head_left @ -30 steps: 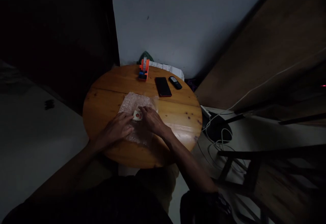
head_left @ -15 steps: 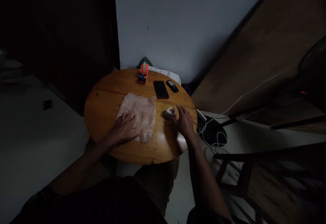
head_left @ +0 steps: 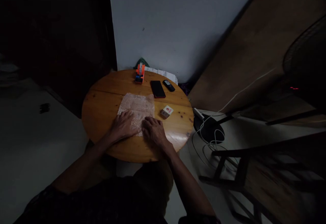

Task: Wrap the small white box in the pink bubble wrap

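Note:
A sheet of bubble wrap (head_left: 137, 106) lies flat on a round wooden table (head_left: 102, 106). My left hand (head_left: 123, 126) rests on its near left part with fingers spread flat. My right hand (head_left: 153, 131) lies on the sheet's near right corner, fingers stretched forward and holding nothing. A small white box with a red mark (head_left: 166, 111) sits on the table just right of the sheet, apart from both hands.
At the table's far side stand an orange tape dispenser (head_left: 139, 73), a black phone (head_left: 157, 89) and a small dark remote (head_left: 168, 85). White cables (head_left: 211, 139) and a dark object lie on the floor to the right, beside a dark chair frame (head_left: 244, 162).
My right hand carried the small box off the bubble wrap to the right, set it on the table, then came back to the sheet's near corner. My left hand stayed on the sheet.

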A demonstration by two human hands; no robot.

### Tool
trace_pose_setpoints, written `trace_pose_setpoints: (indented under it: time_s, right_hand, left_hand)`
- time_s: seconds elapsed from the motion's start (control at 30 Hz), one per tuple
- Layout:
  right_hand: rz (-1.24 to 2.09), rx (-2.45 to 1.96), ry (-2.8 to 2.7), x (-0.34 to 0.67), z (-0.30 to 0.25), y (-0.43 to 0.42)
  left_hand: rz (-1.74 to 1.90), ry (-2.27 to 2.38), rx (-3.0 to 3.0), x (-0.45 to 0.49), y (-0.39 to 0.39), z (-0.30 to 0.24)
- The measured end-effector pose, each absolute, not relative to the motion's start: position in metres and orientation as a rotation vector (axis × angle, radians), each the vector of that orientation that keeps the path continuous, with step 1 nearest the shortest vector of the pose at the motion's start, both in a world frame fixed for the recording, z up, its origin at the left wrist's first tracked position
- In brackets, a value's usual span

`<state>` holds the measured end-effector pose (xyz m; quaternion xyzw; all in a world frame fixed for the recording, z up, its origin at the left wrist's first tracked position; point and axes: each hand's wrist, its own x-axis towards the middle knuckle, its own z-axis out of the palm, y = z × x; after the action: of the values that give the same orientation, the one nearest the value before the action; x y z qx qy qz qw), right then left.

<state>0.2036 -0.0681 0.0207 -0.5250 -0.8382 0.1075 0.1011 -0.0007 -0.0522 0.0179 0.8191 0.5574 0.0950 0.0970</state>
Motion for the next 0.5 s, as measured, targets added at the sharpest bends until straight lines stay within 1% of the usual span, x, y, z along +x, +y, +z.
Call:
trace_pose_setpoints:
  time_s: [0.1, 0.23, 0.43, 0.5]
  right_hand:
    - [0.345, -1.507, -2.429, 0.21, 0.013, -0.071]
    - [0.378, -1.42, -2.316, 0.236, 0.016, -0.066]
    - [0.069, -1.684, -1.96, 0.284, 0.026, -0.039]
    - [0.034, -1.802, -1.873, 0.293, 0.025, -0.028]
  left_hand:
    - [0.306, 1.633, 2.429, -0.005, -0.056, 0.017]
    - [0.344, 1.57, 2.454, -0.013, -0.064, 0.013]
    - [0.405, 1.552, 2.436, -0.02, -0.076, 0.014]
    - [0.42, 1.512, 2.441, -0.015, -0.078, 0.016]
